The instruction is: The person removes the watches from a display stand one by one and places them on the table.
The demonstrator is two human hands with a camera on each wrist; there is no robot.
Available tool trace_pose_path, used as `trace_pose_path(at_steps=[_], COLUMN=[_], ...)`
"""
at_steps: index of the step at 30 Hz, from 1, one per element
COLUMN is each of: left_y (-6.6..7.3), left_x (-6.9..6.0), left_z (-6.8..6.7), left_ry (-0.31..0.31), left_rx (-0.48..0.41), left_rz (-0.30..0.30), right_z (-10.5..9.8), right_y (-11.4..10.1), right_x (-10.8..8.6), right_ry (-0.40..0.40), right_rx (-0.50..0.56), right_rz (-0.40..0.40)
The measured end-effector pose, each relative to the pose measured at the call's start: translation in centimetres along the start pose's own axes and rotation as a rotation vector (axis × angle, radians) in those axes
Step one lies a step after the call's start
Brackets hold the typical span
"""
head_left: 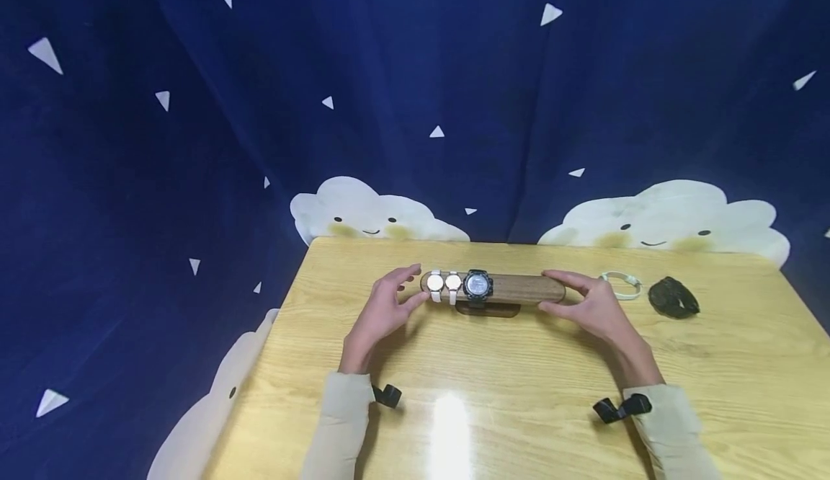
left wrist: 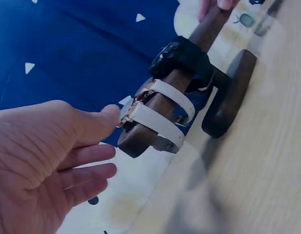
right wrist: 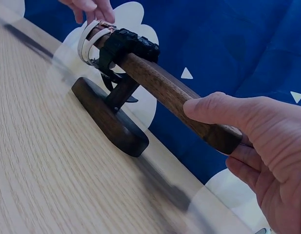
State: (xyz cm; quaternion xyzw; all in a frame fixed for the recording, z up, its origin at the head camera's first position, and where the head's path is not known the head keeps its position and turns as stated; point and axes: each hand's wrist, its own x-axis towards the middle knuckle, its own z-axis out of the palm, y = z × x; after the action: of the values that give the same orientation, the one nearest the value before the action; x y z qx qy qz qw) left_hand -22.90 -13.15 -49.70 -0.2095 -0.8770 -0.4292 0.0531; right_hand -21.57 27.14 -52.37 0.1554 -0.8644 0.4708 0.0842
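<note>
My right hand is pinching a brown wooden bar stand; my left hand, fingers spread, is hanging beside a white-strapped round watch.

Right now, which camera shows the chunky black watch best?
The head view: the chunky black watch faces it, so its round pale dial shows. Both wrist views show it side-on, mostly its strap, dial hidden.
</note>
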Motion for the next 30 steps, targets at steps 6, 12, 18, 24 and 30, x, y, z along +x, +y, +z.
trace_pose_path(at_steps=[6,12,18,24,30], left_y=[0.4,0.0,0.4,0.6,0.9], left_x=[0.0,0.0,-0.2,-0.1,-0.1], left_z=[0.9,2.0,3.1,4.3,5.0], left_ry=[0.147,0.269,0.291,0.317,0.335], left_rx=[0.006,-0.016,-0.039,0.011,0.012], left_rz=[0.024,-0.033,-0.02,-0.024,-0.055], right_z=[-0.5,-0.1,0.0,0.1,0.2], right_y=[0.1,0.3,0.2,0.6,0.7], right_x=[0.0,0.1,0.0,0.1,0.1], right_ry=[0.005,0.006,0.008,0.018,0.028], right_rx=[-0.006,-0.005,-0.034,-0.021,-0.045], right_rz=[0.03,0.02,0.016,0.005,-0.012])
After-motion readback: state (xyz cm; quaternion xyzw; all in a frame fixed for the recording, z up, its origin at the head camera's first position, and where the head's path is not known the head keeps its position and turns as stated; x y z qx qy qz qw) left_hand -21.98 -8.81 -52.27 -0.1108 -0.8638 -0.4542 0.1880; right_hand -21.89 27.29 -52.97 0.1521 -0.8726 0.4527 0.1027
